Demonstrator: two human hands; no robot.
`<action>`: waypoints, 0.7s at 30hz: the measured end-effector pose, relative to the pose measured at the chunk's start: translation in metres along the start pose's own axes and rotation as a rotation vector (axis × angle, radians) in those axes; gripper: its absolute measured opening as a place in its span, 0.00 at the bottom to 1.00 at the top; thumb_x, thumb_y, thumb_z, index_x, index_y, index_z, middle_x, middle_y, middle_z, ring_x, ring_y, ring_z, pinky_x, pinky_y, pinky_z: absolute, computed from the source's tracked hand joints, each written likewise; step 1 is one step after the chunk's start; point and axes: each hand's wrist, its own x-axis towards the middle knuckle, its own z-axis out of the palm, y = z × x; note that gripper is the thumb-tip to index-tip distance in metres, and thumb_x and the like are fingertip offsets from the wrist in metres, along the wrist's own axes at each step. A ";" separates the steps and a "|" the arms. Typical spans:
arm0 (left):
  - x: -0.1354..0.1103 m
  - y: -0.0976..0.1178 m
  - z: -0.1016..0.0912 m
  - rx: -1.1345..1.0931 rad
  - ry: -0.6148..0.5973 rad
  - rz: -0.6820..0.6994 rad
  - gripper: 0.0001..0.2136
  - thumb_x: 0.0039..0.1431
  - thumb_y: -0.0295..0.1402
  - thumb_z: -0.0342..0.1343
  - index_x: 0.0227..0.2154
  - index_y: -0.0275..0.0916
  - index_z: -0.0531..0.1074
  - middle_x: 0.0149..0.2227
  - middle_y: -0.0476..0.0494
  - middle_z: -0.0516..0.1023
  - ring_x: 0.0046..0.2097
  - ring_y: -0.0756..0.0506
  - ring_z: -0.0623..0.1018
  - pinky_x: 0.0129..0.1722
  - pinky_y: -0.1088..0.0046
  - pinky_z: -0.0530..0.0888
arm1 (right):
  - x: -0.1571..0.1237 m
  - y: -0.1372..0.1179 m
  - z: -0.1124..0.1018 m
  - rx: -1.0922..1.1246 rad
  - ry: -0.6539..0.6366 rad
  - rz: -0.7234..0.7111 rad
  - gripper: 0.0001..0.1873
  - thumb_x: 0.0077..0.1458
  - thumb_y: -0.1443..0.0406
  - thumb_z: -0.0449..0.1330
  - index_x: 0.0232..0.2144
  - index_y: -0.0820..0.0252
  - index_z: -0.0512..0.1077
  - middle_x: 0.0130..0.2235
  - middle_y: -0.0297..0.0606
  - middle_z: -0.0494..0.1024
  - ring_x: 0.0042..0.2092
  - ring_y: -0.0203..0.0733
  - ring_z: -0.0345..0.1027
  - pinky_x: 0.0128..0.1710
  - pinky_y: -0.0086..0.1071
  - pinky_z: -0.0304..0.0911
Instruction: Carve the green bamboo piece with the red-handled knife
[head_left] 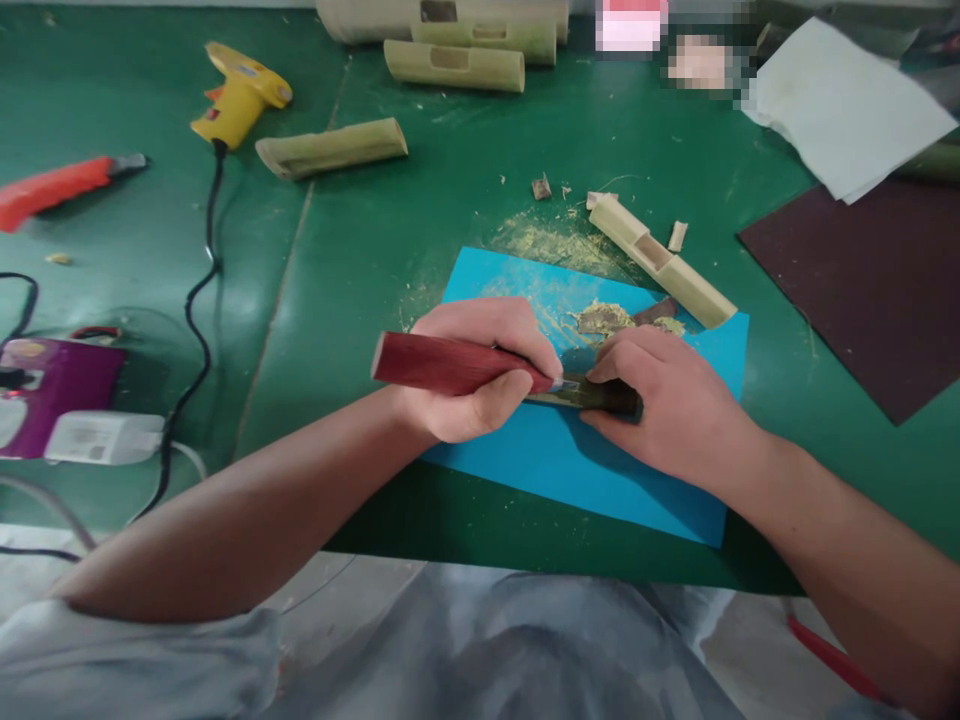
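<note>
My left hand is closed round the thick red wooden handle of a carving tool. Its short metal end points right and meets a dark green bamboo piece, but the cutting edge is too small to make out. With thumb and fingers, my right hand grips the right end of that bamboo piece, partly hiding it. Both hands are over a bright blue sheet. Just beyond my right hand lie pale shavings and a pale bamboo length with a rectangular notch.
A yellow glue gun, its black cord running down, and a red-handled cutter lie left. Near them are a bamboo tube and a purple power strip. Notched bamboo tubes line the back; brown sandpaper and white paper lie right.
</note>
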 end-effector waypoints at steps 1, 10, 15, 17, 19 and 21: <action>0.001 0.001 0.000 0.029 -0.023 -0.004 0.09 0.63 0.39 0.59 0.30 0.43 0.80 0.25 0.47 0.81 0.27 0.49 0.77 0.27 0.70 0.73 | 0.000 0.000 0.000 0.000 0.000 -0.002 0.08 0.54 0.65 0.65 0.35 0.54 0.68 0.40 0.40 0.79 0.45 0.52 0.72 0.43 0.45 0.65; 0.005 0.004 0.000 0.060 -0.049 -0.022 0.14 0.65 0.44 0.57 0.28 0.42 0.78 0.23 0.46 0.80 0.26 0.49 0.77 0.26 0.71 0.73 | -0.001 0.000 0.000 0.006 0.017 -0.001 0.09 0.54 0.65 0.65 0.34 0.53 0.68 0.40 0.40 0.79 0.45 0.52 0.73 0.43 0.44 0.65; 0.004 0.004 -0.001 0.080 -0.049 -0.035 0.13 0.65 0.43 0.57 0.28 0.43 0.78 0.23 0.46 0.80 0.26 0.48 0.77 0.26 0.70 0.73 | 0.000 0.000 0.000 0.016 0.007 0.002 0.09 0.54 0.65 0.65 0.34 0.53 0.68 0.41 0.40 0.79 0.45 0.52 0.73 0.43 0.44 0.66; 0.002 0.004 -0.001 0.060 -0.033 -0.003 0.10 0.64 0.38 0.58 0.29 0.43 0.78 0.24 0.47 0.80 0.26 0.49 0.77 0.26 0.70 0.73 | 0.000 -0.001 0.000 0.012 0.003 0.004 0.09 0.54 0.65 0.65 0.35 0.54 0.68 0.41 0.41 0.79 0.46 0.53 0.73 0.43 0.44 0.67; 0.001 0.003 -0.003 0.034 -0.007 0.030 0.06 0.61 0.34 0.59 0.29 0.42 0.78 0.24 0.48 0.80 0.25 0.50 0.76 0.26 0.71 0.73 | 0.000 -0.001 0.000 0.002 0.001 0.001 0.09 0.53 0.66 0.66 0.35 0.54 0.68 0.42 0.42 0.79 0.46 0.53 0.73 0.43 0.45 0.67; 0.000 0.002 -0.003 0.015 0.038 0.032 0.05 0.60 0.33 0.60 0.29 0.42 0.77 0.23 0.49 0.79 0.25 0.50 0.76 0.26 0.70 0.73 | 0.000 -0.001 0.000 -0.006 0.000 -0.001 0.09 0.53 0.66 0.66 0.35 0.55 0.68 0.41 0.42 0.79 0.46 0.53 0.73 0.43 0.45 0.67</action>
